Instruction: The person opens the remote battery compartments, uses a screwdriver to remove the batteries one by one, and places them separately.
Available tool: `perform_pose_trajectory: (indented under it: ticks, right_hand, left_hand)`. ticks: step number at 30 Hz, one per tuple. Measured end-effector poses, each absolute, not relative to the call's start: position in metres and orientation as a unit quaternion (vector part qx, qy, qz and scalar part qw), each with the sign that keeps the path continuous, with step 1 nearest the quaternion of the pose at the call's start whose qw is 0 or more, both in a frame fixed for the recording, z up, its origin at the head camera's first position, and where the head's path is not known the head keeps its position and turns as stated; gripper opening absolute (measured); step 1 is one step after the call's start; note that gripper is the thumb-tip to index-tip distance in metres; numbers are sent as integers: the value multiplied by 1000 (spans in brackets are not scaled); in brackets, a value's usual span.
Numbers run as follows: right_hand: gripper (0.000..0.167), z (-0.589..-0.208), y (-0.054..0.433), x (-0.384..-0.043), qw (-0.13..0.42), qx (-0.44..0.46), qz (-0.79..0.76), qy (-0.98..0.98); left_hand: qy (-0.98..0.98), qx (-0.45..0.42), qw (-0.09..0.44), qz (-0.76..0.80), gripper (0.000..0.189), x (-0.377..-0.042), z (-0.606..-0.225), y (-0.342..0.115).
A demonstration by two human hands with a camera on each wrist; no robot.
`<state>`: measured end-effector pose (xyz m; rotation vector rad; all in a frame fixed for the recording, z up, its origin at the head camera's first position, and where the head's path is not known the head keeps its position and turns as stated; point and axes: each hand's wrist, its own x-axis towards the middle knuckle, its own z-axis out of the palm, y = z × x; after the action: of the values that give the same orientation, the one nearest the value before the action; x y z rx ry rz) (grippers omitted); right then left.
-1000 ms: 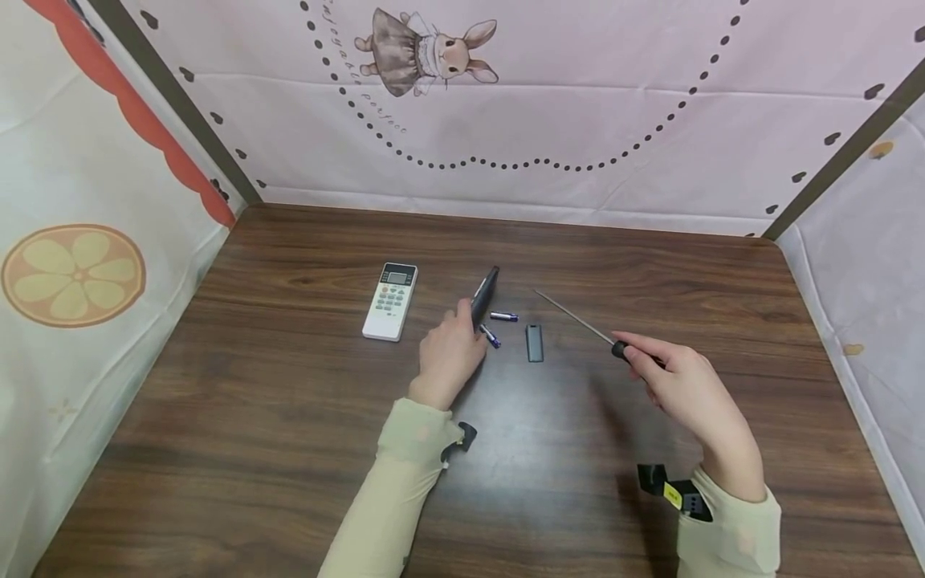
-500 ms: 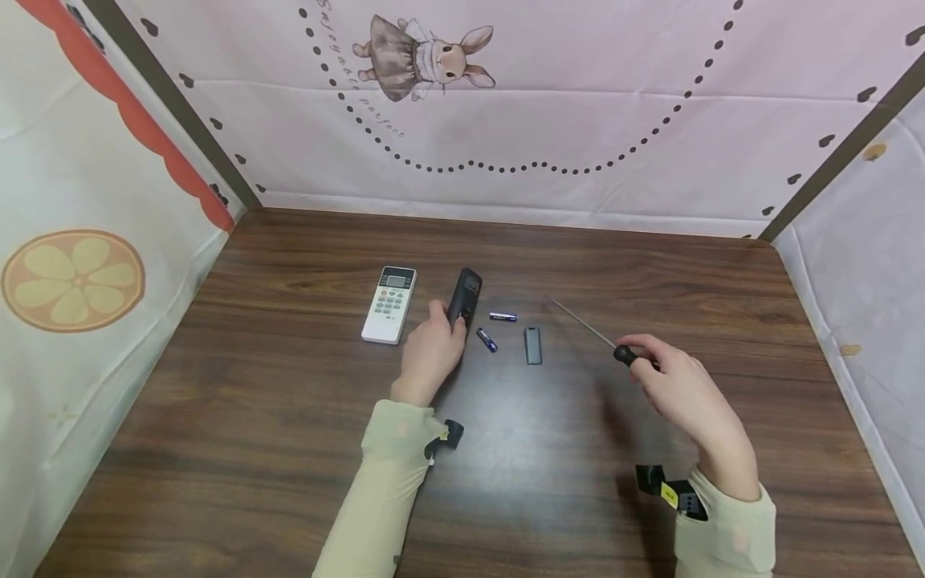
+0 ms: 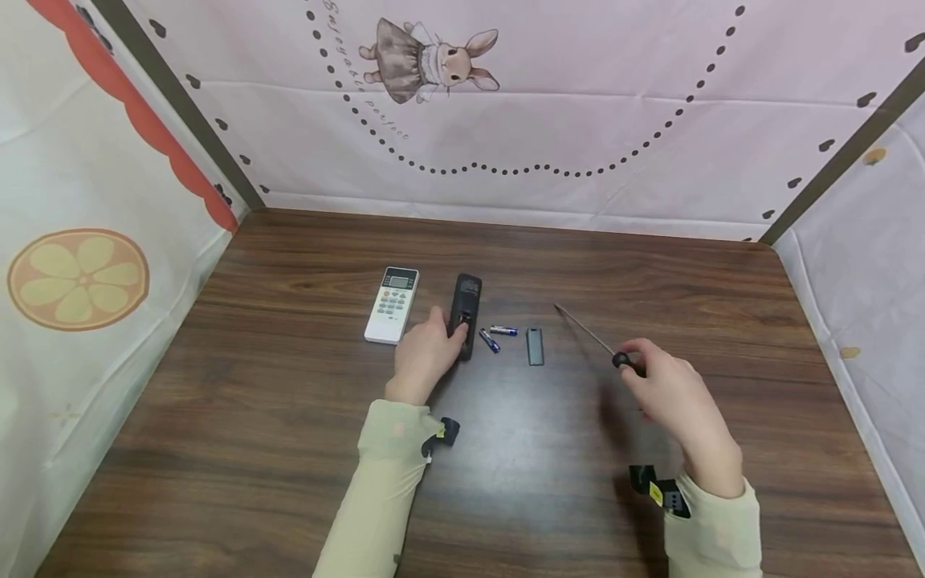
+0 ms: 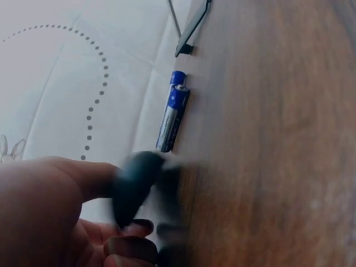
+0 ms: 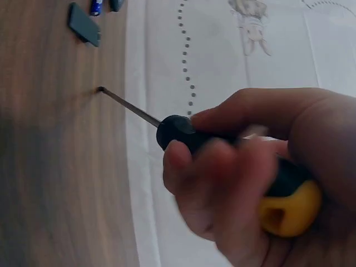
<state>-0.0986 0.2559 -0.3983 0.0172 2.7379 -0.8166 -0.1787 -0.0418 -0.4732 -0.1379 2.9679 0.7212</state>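
Observation:
My left hand (image 3: 422, 353) grips a black remote control (image 3: 470, 293) by its near end, thumb on its upturned back, where the battery compartment shows uncovered. Just to its right lie two blue-and-silver batteries, a nearer one (image 3: 490, 340) and a farther one (image 3: 503, 330). Beyond them is a small dark grey battery cover (image 3: 535, 347). In the left wrist view the remote is a dark blur beside the thumb. My right hand (image 3: 668, 393) holds a screwdriver (image 5: 181, 133) with a black and yellow handle, its thin shaft pointing left over the table.
A white air-conditioner remote (image 3: 391, 305) lies left of my left hand. The brown wooden table (image 3: 253, 401) is bounded by a printed cloth wall (image 3: 549, 120) behind and more cloth at both sides.
The black remote has gone from tilted on its edge to back-up, my left hand shifting left with it. The farther battery has moved towards me. The screwdriver's tip has moved slightly right and nearer.

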Motion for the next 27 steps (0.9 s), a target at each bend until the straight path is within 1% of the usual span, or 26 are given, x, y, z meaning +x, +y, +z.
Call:
perform_pose_trajectory:
  ticks: [3,9,12,22,27]
  right_hand:
    - [41,-404,248,-101,164,8,-250,954]
    - [52,-419,233,-105,183,-16,-175,967]
    - [54,-426,227,-106,197,-18,-172,965]
    - [59,-440,217,-113,203,14,-170,964]
    - [61,-443,217,-116,202,7,-156,967]
  left_hand:
    - [972,-38,39,229,37,-179,-473,-43]
    - [970,-38,47,234,34,-179,-473,-44]
    - [970,-38,50,237,33,-179,-473,-44]
    - [967,-44,66,243,36,-179,-471,-44]
    - [965,-45,77,245,38,-179,-468,-45]
